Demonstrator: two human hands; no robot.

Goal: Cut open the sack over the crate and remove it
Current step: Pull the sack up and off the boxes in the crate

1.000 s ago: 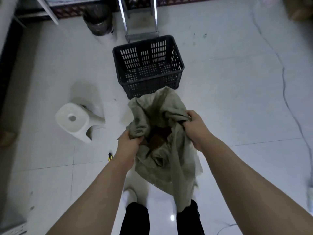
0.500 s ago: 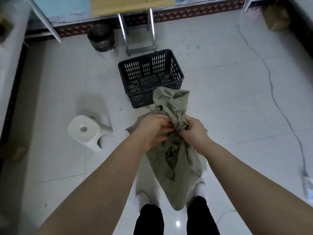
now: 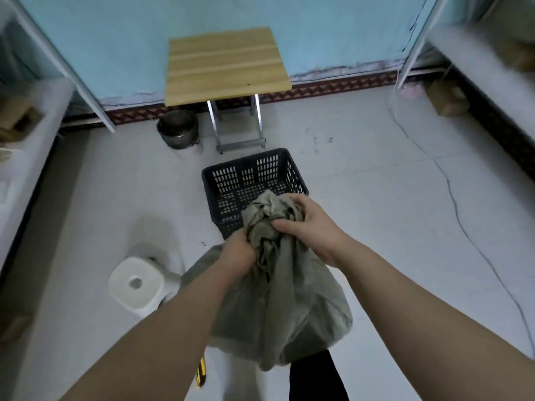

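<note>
Head view has the left hand [image 3: 237, 253] and right hand [image 3: 312, 230], each grip curled tight round the bunched neck of the sack [image 3: 289, 299], held just short of the near wall of the crate [image 3: 249, 175] on the floor [image 3: 390, 221], likely so nothing spills on lifting.

Looks like a plain storage-type room in a home: tiled floor [image 3: 362, 198], pale blue wall [image 3: 115, 39], folding wooden desk [image 3: 225, 65], plastic stool [image 3: 136, 282], metal bucket [image 3: 178, 130].
</note>
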